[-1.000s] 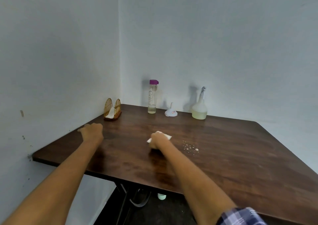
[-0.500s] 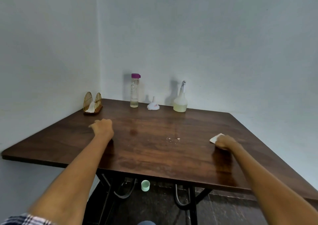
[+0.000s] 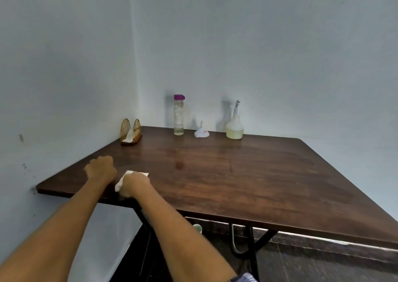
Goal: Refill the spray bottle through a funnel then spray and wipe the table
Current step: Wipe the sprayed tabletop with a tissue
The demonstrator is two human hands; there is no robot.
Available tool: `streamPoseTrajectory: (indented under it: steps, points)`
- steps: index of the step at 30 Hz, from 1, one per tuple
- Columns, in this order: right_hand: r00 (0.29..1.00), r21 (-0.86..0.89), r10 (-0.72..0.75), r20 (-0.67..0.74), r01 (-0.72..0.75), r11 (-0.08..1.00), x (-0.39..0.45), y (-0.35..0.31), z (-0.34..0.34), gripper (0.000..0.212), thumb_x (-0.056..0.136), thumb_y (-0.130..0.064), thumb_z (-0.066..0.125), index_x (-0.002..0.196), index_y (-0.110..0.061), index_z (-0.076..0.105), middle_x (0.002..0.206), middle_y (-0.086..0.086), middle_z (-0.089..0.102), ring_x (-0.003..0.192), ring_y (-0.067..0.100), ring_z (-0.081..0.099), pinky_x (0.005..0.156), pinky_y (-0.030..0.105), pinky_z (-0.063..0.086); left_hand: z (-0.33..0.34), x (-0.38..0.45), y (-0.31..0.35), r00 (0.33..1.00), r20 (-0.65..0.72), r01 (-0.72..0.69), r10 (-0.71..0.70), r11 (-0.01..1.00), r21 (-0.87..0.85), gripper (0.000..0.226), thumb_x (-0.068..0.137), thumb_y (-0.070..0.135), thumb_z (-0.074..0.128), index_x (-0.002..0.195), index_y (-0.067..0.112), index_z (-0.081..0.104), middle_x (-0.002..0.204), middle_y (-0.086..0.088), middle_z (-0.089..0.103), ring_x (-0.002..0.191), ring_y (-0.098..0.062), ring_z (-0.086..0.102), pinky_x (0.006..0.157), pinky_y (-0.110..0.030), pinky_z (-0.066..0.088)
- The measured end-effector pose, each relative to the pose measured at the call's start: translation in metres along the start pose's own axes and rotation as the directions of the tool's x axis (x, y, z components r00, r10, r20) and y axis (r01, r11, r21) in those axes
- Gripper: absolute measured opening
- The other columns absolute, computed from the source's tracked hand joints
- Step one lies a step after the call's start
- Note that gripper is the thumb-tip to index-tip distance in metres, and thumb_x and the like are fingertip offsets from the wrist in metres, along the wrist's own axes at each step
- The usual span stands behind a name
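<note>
My right hand (image 3: 134, 183) presses a white tissue (image 3: 121, 182) flat on the dark wooden table (image 3: 247, 178) near its front left edge. My left hand (image 3: 101, 168) rests as a loose fist on the table just left of it, holding nothing. At the back by the wall stand a spray bottle (image 3: 234, 126) with pale yellow liquid, a white funnel (image 3: 201, 132) lying mouth down, and a tall clear bottle (image 3: 179, 114) with a purple cap.
A gold wire napkin holder (image 3: 130, 132) with a tissue stands in the back left corner. Walls close the table's left and far sides. Black table legs (image 3: 252, 251) and a small green cup (image 3: 197, 228) on the floor show below.
My right hand swept the tissue from the table's right side across to the front left, beside my left hand. The small droplets in the middle of the table are gone.
</note>
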State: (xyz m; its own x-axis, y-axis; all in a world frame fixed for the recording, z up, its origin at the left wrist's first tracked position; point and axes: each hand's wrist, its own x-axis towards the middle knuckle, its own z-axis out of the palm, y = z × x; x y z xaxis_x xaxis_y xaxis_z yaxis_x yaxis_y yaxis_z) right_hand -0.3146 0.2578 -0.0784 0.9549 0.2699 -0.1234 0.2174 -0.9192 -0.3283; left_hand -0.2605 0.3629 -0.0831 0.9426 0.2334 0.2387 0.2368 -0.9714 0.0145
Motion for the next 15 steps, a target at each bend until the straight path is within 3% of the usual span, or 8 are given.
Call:
streamPoseTrajectory:
  steps: [3,7,10,12,15]
  points:
    - [0.995,-0.065,0.048,-0.082,-0.053,0.996,-0.013,0.042,-0.005,0.043,0.095,-0.025,0.049,0.134,-0.005,0.05,0.14,0.017,0.048,0.127,0.032,0.049,0.107,0.045,0.038,-0.002,-0.006,-0.006,1.0,-0.005,-0.011,0.011,1.0,-0.011,0.023,0.092,0.017,0.049,0.112,0.008,0.058,0.113,-0.012,0.06,0.106,-0.028,0.057,0.088,-0.037,0.048]
    - [0.953,-0.078,0.233,-0.196,-0.252,0.965,-0.043,0.172,-0.032,0.037,0.095,-0.023,0.046,0.129,-0.012,0.056,0.134,0.011,0.057,0.122,0.028,0.055,0.099,0.037,0.044,-0.007,-0.018,0.011,0.999,0.02,-0.049,0.05,0.998,-0.03,0.025,0.093,0.016,0.046,0.114,0.007,0.056,0.117,-0.013,0.058,0.11,-0.028,0.055,0.09,-0.038,0.047]
    - [0.838,-0.1,0.484,-0.251,-0.52,0.848,-0.089,0.316,-0.056,0.046,0.091,-0.041,0.041,0.129,-0.02,0.057,0.134,0.005,0.058,0.12,0.026,0.056,0.099,0.037,0.045,-0.008,-0.024,0.033,0.994,0.03,-0.101,0.104,0.992,-0.079,0.025,0.093,0.015,0.046,0.114,0.007,0.056,0.119,-0.014,0.057,0.112,-0.028,0.053,0.089,-0.037,0.047]
    - [0.751,-0.086,0.592,-0.293,-0.637,0.766,-0.138,0.373,-0.071,0.052,0.089,-0.049,0.036,0.129,-0.022,0.058,0.134,0.004,0.058,0.12,0.026,0.056,0.1,0.037,0.045,-0.006,-0.026,0.047,0.989,0.028,-0.142,0.145,0.984,-0.104,0.024,0.093,0.015,0.046,0.114,0.007,0.056,0.119,-0.013,0.057,0.113,-0.028,0.052,0.089,-0.036,0.046]
    - [0.652,-0.013,0.7,-0.29,-0.734,0.679,-0.202,0.379,-0.086,0.039,0.095,-0.024,0.041,0.126,-0.007,0.056,0.131,0.014,0.057,0.119,0.03,0.055,0.096,0.034,0.043,-0.002,-0.03,0.061,0.983,0.016,-0.183,0.185,0.979,-0.09,0.025,0.094,0.017,0.047,0.115,0.008,0.054,0.12,-0.012,0.056,0.115,-0.027,0.051,0.089,-0.036,0.045]
